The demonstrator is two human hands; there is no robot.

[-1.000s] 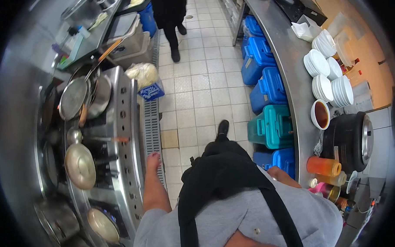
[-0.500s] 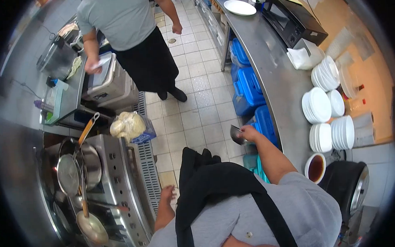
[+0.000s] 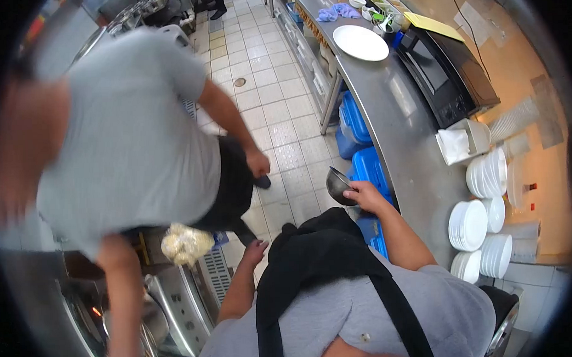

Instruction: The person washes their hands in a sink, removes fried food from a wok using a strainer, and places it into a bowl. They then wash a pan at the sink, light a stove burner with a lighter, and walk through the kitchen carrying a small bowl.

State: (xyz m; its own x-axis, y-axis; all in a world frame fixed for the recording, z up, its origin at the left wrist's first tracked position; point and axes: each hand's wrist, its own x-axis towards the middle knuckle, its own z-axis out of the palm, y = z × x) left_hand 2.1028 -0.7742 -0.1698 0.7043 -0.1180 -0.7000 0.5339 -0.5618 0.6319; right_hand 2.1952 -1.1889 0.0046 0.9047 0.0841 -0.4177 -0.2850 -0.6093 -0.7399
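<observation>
My right hand (image 3: 364,196) grips a small metal bowl (image 3: 340,186) by its rim, in front of my apron and beside the steel counter (image 3: 403,130). The bowl is tilted, and I cannot make out what is inside it. Low at my left side, my left hand (image 3: 256,251) hangs with its fingers loosely bent and nothing visible in it. The nearest thing to it is the clear bag of pale food (image 3: 186,243) by the stove.
A co-worker (image 3: 133,133) leans over the stove (image 3: 177,308) on my left, one arm across it. Stacked white dishes (image 3: 468,225), a microwave (image 3: 440,79) and a large white plate (image 3: 360,43) stand on the counter. Blue lidded bins (image 3: 369,166) sit below. The tiled floor (image 3: 288,137) runs ahead.
The co-worker has come nearer on the left and now bends over the stove. My view has shifted forward along the counter. The metal bowl stays in my right hand, turned to show more of its side.
</observation>
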